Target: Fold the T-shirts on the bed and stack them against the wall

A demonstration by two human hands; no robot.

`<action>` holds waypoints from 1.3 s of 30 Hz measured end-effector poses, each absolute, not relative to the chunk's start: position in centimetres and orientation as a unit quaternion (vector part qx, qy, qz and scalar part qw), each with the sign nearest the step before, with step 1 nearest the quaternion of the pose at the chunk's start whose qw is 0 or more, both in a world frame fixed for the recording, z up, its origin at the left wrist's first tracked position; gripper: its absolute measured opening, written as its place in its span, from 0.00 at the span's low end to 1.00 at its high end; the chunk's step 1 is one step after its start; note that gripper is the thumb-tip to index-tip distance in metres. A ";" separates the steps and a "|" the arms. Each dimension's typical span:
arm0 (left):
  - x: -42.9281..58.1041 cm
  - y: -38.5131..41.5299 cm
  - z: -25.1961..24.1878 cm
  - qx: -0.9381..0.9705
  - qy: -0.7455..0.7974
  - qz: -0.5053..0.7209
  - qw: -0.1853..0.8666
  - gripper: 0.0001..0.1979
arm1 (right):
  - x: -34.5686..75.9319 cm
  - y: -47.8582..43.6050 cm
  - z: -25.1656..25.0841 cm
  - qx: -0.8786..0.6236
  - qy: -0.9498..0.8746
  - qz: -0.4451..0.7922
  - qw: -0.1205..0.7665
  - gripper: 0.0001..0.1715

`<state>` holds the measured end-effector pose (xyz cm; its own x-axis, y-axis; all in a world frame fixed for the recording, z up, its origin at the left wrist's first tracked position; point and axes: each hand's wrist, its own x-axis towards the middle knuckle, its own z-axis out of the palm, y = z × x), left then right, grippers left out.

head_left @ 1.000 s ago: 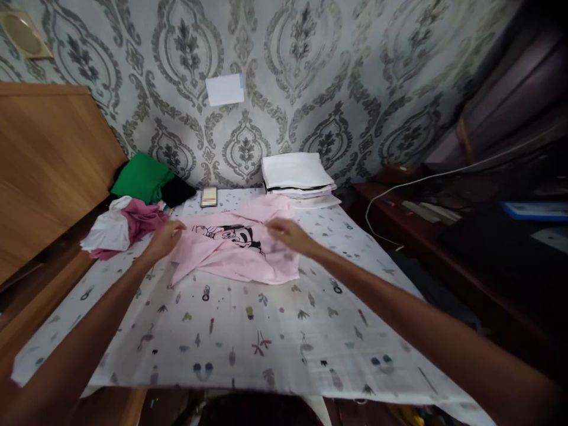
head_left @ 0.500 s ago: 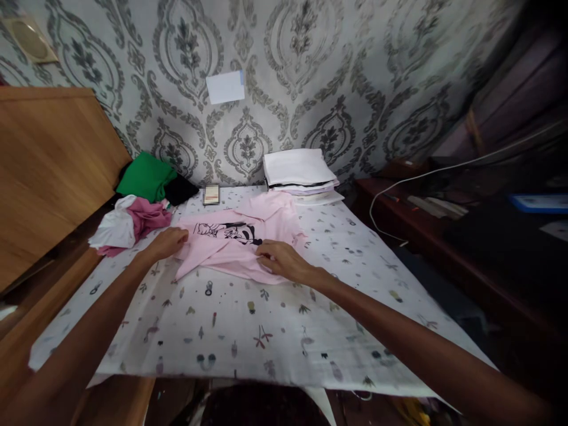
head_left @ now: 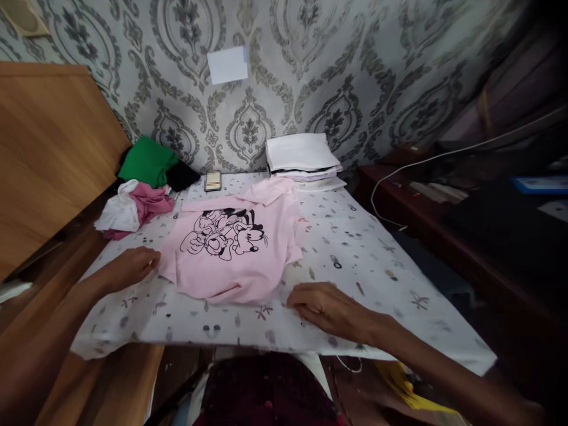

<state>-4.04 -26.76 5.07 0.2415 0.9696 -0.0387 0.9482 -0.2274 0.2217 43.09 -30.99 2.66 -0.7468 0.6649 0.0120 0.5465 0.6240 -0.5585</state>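
A pink T-shirt [head_left: 226, 269] with a black line drawing of cartoon characters lies spread on the patterned white sheet [head_left: 377, 284]. Wrinkles cross its lower part, and its upper edge is partly folded over. At the shirt's left edge, the fingertips of my left hand [head_left: 135, 264] pinch the cloth. My right hand [head_left: 328, 306] is just off the shirt's lower right corner, over the sheet. Its fingers are loosely bent, with a gap above the thumb and no cloth visible in them.
Behind the shirt stands a stack of folded white cloths [head_left: 302, 154]. A small framed card [head_left: 213, 181] is by the wall. Green clothing [head_left: 148, 163] and a pink-and-white bundle [head_left: 133, 207] lie at left, beside a wooden panel [head_left: 53, 148]. A white cable [head_left: 426, 160] hangs at right.
The lower part of the shirt has come down toward me and spread flatter, showing the whole print. Both hands have moved nearer and farther apart, and my right hand has let go of the cloth.
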 end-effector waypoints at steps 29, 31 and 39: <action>11.6 -30.0 7.3 0.673 0.511 0.301 0.442 0.15 | 32.3 -30.5 -0.3 -0.258 -0.098 0.851 0.447 0.31; 11.4 -30.2 7.1 0.707 0.499 0.262 0.427 0.15 | 31.6 -30.7 -0.3 -0.241 -0.084 0.848 0.464 0.31; 4.0 -28.7 4.3 0.850 0.498 -0.035 0.165 0.29 | 31.8 -33.5 0.0 -0.255 -0.202 0.854 0.406 0.36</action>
